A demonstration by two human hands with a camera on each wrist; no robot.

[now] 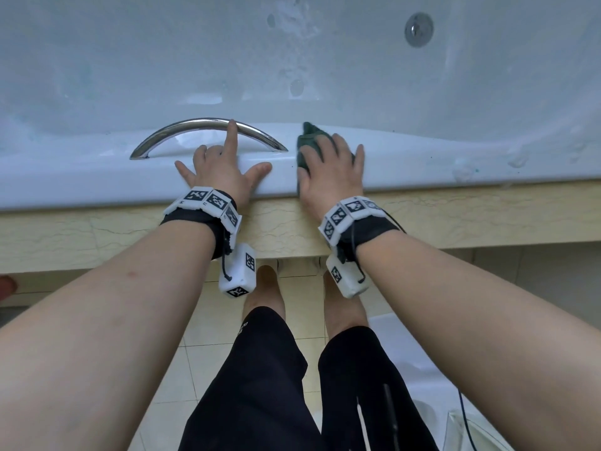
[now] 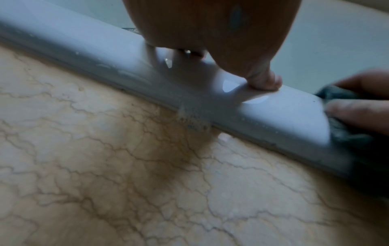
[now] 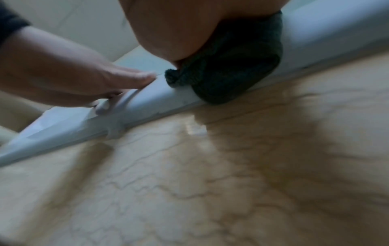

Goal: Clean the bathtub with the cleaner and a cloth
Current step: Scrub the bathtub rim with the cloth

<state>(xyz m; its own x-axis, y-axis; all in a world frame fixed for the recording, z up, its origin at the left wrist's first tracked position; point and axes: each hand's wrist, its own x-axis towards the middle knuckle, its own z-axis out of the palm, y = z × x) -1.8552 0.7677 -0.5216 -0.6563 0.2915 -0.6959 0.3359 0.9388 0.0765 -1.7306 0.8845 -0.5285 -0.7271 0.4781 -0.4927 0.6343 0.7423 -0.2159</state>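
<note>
right hand flat on green cloth atop bathtub rim, left hand fingers splayed beside it

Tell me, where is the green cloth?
In the head view the cloth lies on the tub rim under the right hand, just right of the metal handle.

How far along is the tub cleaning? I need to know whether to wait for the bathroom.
Cleaner is already on: foam patches cling to the inner wall. In hand: the right hand presses the dark green cloth on the bathtub rim beside the chrome handle, while the left hand braces there. Left: the foamy interior and speckled rim to the right look unwiped.
</note>
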